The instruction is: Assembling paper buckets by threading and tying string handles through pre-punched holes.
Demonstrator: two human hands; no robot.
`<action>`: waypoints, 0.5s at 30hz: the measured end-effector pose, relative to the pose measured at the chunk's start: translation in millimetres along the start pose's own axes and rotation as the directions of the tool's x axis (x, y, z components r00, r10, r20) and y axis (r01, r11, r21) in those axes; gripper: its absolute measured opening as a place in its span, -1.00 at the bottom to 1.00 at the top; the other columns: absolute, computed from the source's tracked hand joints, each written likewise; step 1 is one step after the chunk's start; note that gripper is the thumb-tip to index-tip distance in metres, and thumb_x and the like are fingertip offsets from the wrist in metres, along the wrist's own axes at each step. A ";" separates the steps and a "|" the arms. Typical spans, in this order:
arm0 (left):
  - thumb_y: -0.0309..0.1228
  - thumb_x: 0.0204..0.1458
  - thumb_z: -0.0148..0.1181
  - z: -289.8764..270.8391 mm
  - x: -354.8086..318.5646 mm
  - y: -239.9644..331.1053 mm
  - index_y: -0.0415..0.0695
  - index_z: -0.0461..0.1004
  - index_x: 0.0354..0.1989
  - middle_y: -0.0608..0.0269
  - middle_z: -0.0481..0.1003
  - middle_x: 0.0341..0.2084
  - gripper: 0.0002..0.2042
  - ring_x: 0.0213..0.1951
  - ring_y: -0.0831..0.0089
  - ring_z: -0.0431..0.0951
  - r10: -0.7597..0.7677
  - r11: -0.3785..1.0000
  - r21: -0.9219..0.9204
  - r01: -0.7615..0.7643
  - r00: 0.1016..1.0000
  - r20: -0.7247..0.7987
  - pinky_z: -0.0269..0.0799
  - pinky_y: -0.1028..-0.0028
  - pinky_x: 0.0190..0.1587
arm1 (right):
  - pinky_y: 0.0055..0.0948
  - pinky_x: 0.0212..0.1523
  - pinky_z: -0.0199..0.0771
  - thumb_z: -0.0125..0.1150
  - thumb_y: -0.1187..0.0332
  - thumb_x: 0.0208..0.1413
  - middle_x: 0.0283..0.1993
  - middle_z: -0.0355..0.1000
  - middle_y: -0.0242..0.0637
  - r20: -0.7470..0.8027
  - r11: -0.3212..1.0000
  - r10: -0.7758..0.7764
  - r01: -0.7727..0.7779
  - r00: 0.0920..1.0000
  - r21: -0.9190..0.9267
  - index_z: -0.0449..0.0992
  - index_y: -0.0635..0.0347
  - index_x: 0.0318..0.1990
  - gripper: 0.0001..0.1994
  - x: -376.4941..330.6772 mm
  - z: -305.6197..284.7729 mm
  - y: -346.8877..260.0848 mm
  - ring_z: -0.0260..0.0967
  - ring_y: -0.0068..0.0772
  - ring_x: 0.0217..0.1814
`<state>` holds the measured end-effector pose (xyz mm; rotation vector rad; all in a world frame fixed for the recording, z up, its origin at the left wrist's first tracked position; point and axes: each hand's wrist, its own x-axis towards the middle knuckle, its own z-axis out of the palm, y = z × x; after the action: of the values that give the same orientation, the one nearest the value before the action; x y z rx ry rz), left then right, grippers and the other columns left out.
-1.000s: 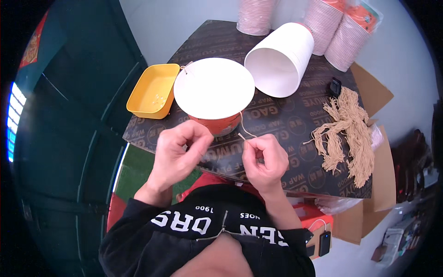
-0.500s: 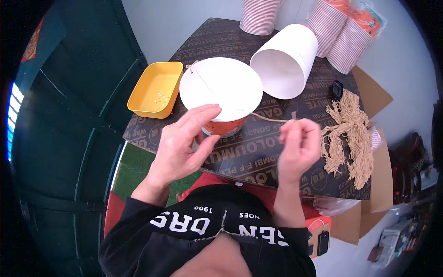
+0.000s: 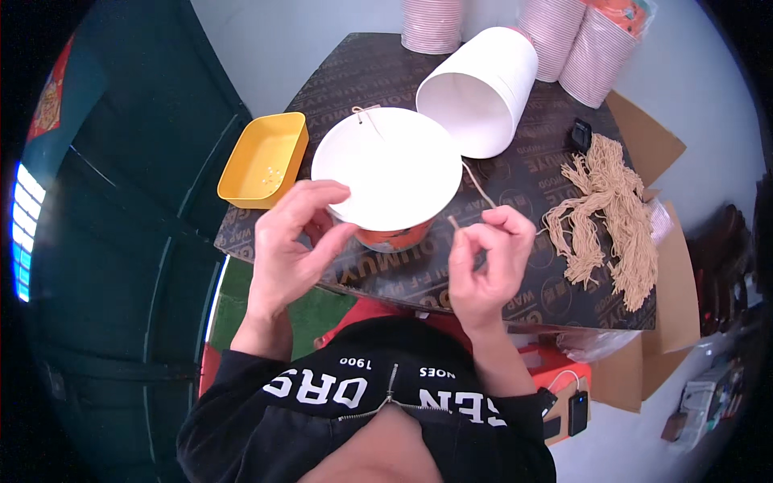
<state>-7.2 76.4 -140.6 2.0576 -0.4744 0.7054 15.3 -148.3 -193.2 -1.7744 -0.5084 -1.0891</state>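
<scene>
The bucket point(image 3: 390, 181) sits bottom-up at the worktop's point(image 3: 515, 185) near edge. One string point(image 3: 366, 117) is tied on its far rim; the right hand point(image 3: 483, 258) pinches another string point(image 3: 477, 187), not yet tied. The left hand point(image 3: 294, 241) curls half-closed against the bucket's near rim.

At the frame's bottom, my black zip-front sweatshirt point(image 3: 378, 402) with white lettering, sleeves pushed up; both hands bare.

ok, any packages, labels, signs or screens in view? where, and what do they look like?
Cardboard box: brown flaps, past the table's right edge.
Dark device: small black rectangle on the floor, lower right.
Red hanging: red with gold figures, far left.
Bright panel: blue-white strip, left edge.
</scene>
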 end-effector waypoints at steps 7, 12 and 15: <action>-0.62 0.08 0.21 -5.8 0.9 8.1 -0.28 0.54 -0.19 0.18 0.55 -0.18 -0.87 -0.46 0.71 0.39 -0.045 0.996 -0.078 0.033 0.987 -0.155 0.26 0.70 -0.43 | -0.51 -0.29 0.34 0.34 0.70 -0.15 0.01 0.24 -0.08 0.040 0.997 -0.070 0.069 0.997 0.041 0.50 0.30 -0.33 -0.79 -11.6 8.7 -7.3 0.27 -0.38 -0.23; -0.61 0.11 0.18 -4.0 -0.1 7.0 -0.28 0.54 -0.22 0.18 0.55 -0.20 -0.91 -0.43 0.71 0.40 -0.039 0.995 -0.092 0.026 0.989 -0.146 0.26 0.71 -0.42 | -0.40 -0.10 0.39 0.32 0.71 -0.17 -0.02 0.27 -0.06 0.074 0.998 -0.016 0.011 0.997 0.070 0.48 0.29 -0.37 -0.79 -11.5 11.4 -9.4 0.31 -0.24 -0.08; -0.62 0.11 0.17 -4.5 0.2 8.1 -0.28 0.54 -0.23 0.19 0.55 -0.20 -0.91 -0.43 0.71 0.41 -0.031 0.996 -0.087 0.019 0.991 -0.133 0.27 0.71 -0.42 | -0.39 -0.10 0.39 0.31 0.72 -0.17 -0.02 0.27 -0.06 0.102 0.999 -0.024 0.020 0.995 0.049 0.47 0.29 -0.37 -0.79 -9.9 11.3 -11.7 0.31 -0.23 -0.08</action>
<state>-13.0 75.8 -133.5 1.9187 -0.3945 0.7889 6.8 -131.8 -197.2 -1.7929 -0.6128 -0.9968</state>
